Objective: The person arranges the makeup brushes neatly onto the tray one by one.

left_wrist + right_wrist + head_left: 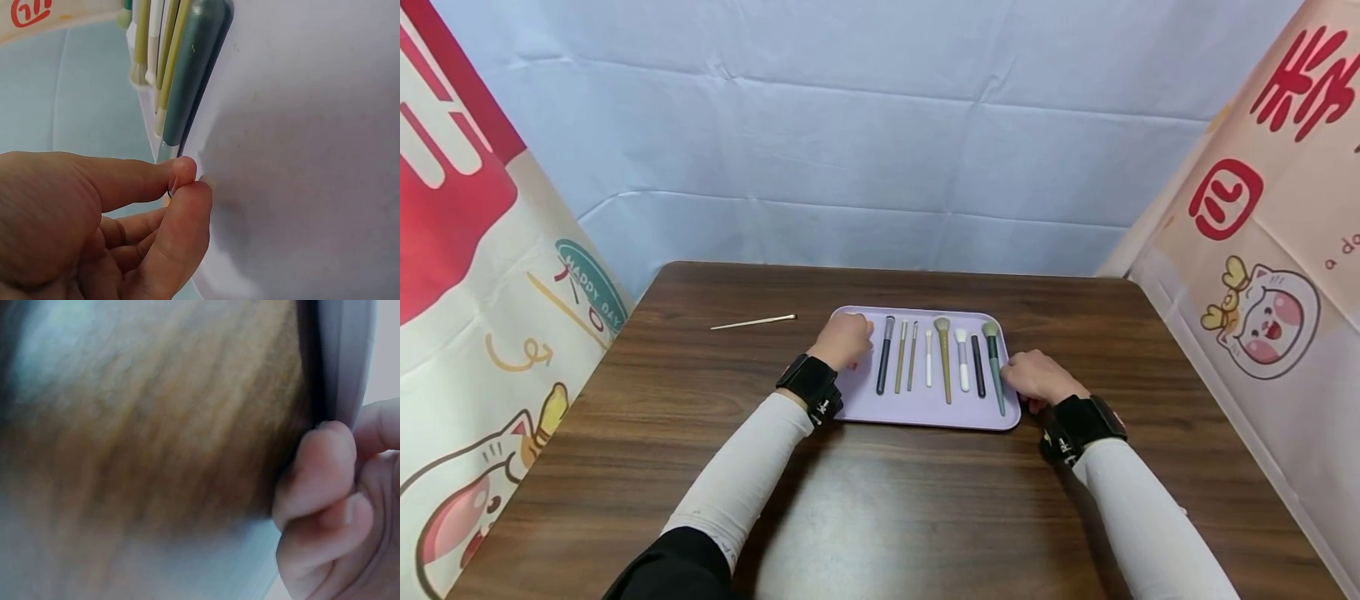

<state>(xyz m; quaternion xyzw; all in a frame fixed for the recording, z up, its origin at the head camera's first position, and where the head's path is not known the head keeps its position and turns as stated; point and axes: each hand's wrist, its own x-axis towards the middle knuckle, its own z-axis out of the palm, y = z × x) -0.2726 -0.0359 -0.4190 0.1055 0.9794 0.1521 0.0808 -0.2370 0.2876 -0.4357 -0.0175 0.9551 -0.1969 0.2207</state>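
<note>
A lavender tray (925,412) bears a row of makeup brushes (945,358) laid side by side. Over its left end is my left hand (842,339), thumb and forefinger tips pressed together; nothing clearly shows between them. In the left wrist view this left hand (134,219) is close to the leftmost brush, dark blue-grey (194,69). My right hand (1041,377) grips the tray's right rim, beside the dark green brush (993,367). From the right wrist, curled fingers of the right hand (331,506) hold the tray edge (347,356).
One thin pale stick (754,322) lies on the brown wooden table (925,517), left of the tray. A light blue cloth (865,133) hangs behind the table. Printed sheets (1247,292) stand at both sides.
</note>
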